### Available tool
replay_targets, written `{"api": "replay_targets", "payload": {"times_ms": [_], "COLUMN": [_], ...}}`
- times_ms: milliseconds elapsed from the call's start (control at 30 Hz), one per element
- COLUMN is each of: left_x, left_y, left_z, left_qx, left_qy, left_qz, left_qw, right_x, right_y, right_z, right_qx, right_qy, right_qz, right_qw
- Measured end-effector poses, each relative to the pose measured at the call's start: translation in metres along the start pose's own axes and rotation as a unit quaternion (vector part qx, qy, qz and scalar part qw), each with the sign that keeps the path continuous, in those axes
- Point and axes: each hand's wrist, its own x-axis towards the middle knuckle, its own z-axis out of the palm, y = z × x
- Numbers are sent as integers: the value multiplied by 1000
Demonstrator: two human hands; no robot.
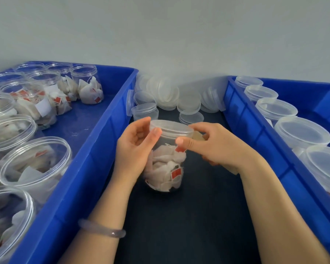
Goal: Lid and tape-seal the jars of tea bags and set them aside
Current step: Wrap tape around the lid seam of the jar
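Clear plastic jar (165, 164) stands mid-worktop (189, 216), lid (171, 127) on. To steady it, the left hand (135, 147) curls round its wall; the right hand (213, 147) pinches the lid rim, probably seating it before taping.

Plain pale grey wall (160, 35) behind a dark tabletop (198, 216).

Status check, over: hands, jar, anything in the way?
Left hand and right hand both grip jar near its top. Lid on; tape not discernible. Spare lids behind, nothing blocking.
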Motion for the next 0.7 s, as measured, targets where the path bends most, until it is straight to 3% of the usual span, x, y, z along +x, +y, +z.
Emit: {"api": "replay_targets", "payload": {"times_ms": [100, 233, 367, 533, 700], "left_x": [0, -3, -2, 4, 2], "left_y": [-5, -10, -10, -8, -6], "left_z": [8, 14, 16, 11, 7], "left_qx": [40, 85, 84, 49, 18], "left_qy": [-48, 30, 50, 33, -7], "left_qz": [-7, 13, 5, 3, -18], "left_qw": [998, 996, 995, 998, 1000], "right_x": [5, 0, -5, -6, 1], "right_y": [0, -7, -6, 3, 6], "right_z": [10, 7, -5, -14, -10], "right_qx": [-80, -69, -62, -85, -88], "right_qy": [56, -60, -87, -11, 58], "right_qz": [-18, -83, -67, -10, -42], "right_qw": [995, 992, 992, 996, 994]}}
